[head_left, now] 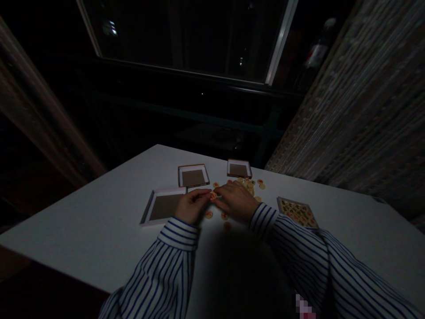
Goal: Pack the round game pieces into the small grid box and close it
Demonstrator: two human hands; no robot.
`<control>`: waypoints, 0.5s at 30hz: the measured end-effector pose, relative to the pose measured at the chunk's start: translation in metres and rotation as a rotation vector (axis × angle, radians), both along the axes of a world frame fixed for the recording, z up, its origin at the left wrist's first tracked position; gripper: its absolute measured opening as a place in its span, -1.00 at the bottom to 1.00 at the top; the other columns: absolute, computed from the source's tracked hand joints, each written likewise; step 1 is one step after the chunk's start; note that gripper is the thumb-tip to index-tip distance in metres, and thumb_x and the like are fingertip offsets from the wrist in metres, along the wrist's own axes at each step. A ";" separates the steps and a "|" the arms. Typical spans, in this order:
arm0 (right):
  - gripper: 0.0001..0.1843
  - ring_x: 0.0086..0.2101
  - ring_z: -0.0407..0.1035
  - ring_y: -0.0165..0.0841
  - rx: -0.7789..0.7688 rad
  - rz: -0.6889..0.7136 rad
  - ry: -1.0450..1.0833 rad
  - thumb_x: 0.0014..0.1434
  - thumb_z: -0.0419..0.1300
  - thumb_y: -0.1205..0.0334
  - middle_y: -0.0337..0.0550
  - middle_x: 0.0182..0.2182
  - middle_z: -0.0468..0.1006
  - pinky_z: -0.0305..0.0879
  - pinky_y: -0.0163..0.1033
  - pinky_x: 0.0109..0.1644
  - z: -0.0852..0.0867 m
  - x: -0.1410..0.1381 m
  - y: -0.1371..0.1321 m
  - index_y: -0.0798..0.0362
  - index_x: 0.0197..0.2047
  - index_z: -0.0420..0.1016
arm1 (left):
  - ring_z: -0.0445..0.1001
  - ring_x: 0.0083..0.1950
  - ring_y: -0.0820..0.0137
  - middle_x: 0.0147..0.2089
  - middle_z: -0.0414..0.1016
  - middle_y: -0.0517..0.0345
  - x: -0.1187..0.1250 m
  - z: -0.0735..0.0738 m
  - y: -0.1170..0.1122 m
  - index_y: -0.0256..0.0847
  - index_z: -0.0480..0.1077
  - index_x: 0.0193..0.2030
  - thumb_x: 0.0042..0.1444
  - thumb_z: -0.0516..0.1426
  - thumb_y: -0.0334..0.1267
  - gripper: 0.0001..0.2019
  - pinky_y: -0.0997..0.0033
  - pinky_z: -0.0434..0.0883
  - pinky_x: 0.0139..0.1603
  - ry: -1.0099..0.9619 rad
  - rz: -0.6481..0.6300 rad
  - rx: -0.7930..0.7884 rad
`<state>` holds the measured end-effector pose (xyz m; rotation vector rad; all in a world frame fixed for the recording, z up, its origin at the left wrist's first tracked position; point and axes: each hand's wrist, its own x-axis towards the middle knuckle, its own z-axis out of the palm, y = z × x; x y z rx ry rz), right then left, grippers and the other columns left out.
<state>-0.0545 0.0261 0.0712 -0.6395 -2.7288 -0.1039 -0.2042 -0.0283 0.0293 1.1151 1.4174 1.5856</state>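
My left hand point(192, 204) pinches a round wooden Chinese chess piece point(213, 196), its red character facing up, between thumb and fingers. Right beside that piece is my right hand point(238, 200), curved low over the table with thumb and forefinger a little apart; whether it touches the piece I cannot tell. Loose pieces with red markings lie around both hands, among them one piece point(209, 214) below my left fingertips and another piece point(227, 226) closer to me. Behind my right hand is a heap of pieces point(249, 186), partly hidden by it.
A shallow box tray point(146, 212) sits left of my left hand. Two smaller trays, one box tray point(179, 176) and one farther box tray point(239, 161), stand behind. At right, a tray of pieces point(297, 212) is partly covered by my sleeve. The white table point(99, 212) meets curtains beyond.
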 end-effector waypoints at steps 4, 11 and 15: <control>-0.71 -0.24 0.35 -0.31 -0.022 0.023 0.036 0.20 -0.01 0.11 -0.07 -0.30 0.51 0.06 -0.20 -0.12 0.002 0.007 -0.005 0.12 -0.17 0.39 | 0.47 -0.19 0.29 -0.31 0.56 0.05 0.001 0.001 -0.001 -0.27 0.49 -0.37 -0.20 0.23 -0.08 -0.69 0.27 0.34 -0.04 0.024 -0.013 0.007; -0.69 -0.27 0.33 -0.32 0.020 0.023 0.093 0.20 -0.01 0.07 -0.09 -0.34 0.51 0.05 -0.21 -0.16 0.003 0.029 -0.012 0.12 -0.21 0.40 | 0.48 -0.27 0.33 -0.32 0.56 0.02 0.017 0.001 -0.006 -0.31 0.49 -0.29 -0.15 0.21 -0.05 -0.64 0.29 0.37 -0.09 -0.177 -0.160 -0.030; -0.69 -0.29 0.33 -0.33 0.049 0.027 0.142 0.18 0.02 0.05 -0.10 -0.36 0.50 0.05 -0.22 -0.18 0.003 0.043 -0.015 0.12 -0.24 0.40 | 0.48 -0.20 0.32 -0.24 0.55 0.01 0.027 0.004 -0.011 -0.29 0.49 -0.25 -0.14 0.21 -0.07 -0.64 0.29 0.35 -0.04 -0.206 -0.227 -0.026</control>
